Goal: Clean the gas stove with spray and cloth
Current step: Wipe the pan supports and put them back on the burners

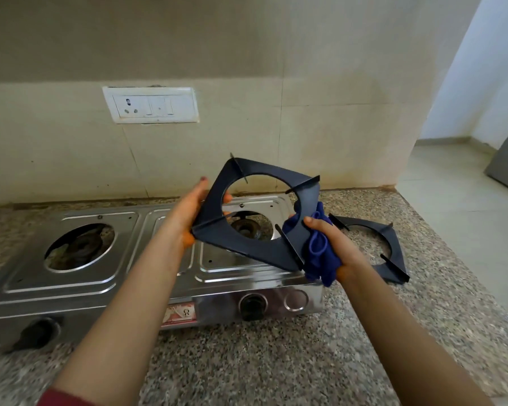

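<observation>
Above the steel stove, a left hand is gripping a dark, square pan support, partly hiding the burner; at 3 o'clock, the right hand is clutching a bunched blue cloth.

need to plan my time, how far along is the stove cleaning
Done: both pan supports are off the stove; one pan support lies on the counter to its right. In hand: the left hand holds the other support above the right burner while the right hand rubs it with the blue cloth. Left: the steel top looks unwiped, and both supports go back. No spray bottle is in view.
</observation>
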